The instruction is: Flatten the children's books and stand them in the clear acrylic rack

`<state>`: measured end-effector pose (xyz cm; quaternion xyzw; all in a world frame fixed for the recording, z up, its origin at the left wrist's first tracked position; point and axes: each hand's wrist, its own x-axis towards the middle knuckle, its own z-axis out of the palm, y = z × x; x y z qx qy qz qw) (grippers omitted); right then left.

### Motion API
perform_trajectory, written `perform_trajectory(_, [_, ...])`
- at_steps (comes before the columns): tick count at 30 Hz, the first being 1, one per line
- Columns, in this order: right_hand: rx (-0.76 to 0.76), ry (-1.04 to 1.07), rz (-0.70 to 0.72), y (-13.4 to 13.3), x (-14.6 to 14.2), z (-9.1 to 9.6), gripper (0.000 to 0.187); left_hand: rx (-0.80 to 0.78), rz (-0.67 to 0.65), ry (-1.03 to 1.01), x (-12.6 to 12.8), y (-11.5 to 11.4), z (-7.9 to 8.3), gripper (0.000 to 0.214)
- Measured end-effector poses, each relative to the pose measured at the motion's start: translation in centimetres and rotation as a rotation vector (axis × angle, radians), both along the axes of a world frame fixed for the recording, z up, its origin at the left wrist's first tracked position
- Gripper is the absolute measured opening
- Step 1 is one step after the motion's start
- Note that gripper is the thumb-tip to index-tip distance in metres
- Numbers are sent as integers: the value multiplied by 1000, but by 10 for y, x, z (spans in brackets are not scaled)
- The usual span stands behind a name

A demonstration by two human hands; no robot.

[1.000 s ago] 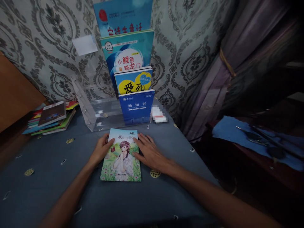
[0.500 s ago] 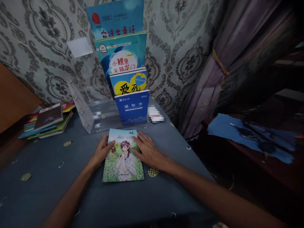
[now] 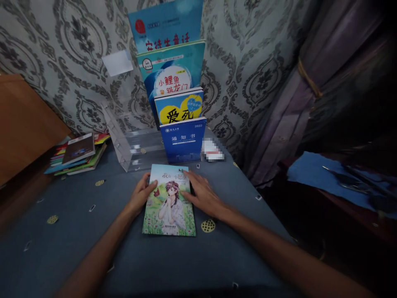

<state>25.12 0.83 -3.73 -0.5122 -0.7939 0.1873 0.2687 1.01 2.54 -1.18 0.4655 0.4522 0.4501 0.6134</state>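
Observation:
A thin paperback book (image 3: 169, 217) with a drawn figure among green plants on its cover lies face up on the table. My left hand (image 3: 141, 194) grips its left edge, thumb on the cover and fingers at the side, partly hidden. At the right edge, my right hand (image 3: 204, 194) holds the book too, its thumb resting on the cover and its fingers along the upper right side. Just beyond stands a blue booklet (image 3: 182, 142), upright in a clear plastic rack (image 3: 119, 140).
Behind the blue booklet rise a yellow-and-blue book (image 3: 178, 109), a teal book (image 3: 172, 70) and a taller blue book (image 3: 167, 25). A book pile (image 3: 79, 151) lies left. A white item (image 3: 212, 150), partly blurred out, sits right of the rack. Blue cloth (image 3: 325, 178) covers a surface beyond the table's right edge.
The view has turned, so the whole scene sits further right in the picture. My right fingers have drawn back a little from the cover, showing more of its title. Both hands stay at the book.

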Motion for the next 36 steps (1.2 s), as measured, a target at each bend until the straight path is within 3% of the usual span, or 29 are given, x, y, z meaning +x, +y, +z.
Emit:
perform_trajectory(4, [31, 181, -79, 9, 8, 1, 63, -59, -112, 27, -6, 5, 3, 78])
perform_trajectory(8, [-52, 209, -61, 11, 8, 10, 36, -93, -397, 221, -10, 15, 15, 73])
perform_trajectory(11, [-109, 196, -13, 7, 6, 17, 30, 79, -587, 439, -5, 26, 26, 62])
perform_trajectory(14, [-110, 182, -39, 5, 6, 20, 31, 309, -691, 681, 4, 36, 32, 49])
perform_trajectory(18, [-88, 183, -78, 9, 9, 17, 36, 481, -646, 888, 20, 38, 27, 44])
perform_trajectory(23, [-53, 182, -150, 18, 19, 9, 44, 606, -451, 820, 44, 38, 12, 35])
perform_trajectory(26, [-23, 184, -198, 25, 27, 3, 47, 676, -406, 788, 57, 44, 3, 29])
perform_trajectory(29, [-5, 194, -221, 30, 31, 0, 46, 742, -355, 879, 67, 45, -2, 28])
perform_trajectory(33, [-15, 199, -232, 31, 32, 1, 45, 800, -347, 1071, 71, 29, -4, 35])
perform_trajectory(36, [-29, 197, -233, 31, 31, 2, 44, 834, -384, 1019, 65, 11, -8, 47])
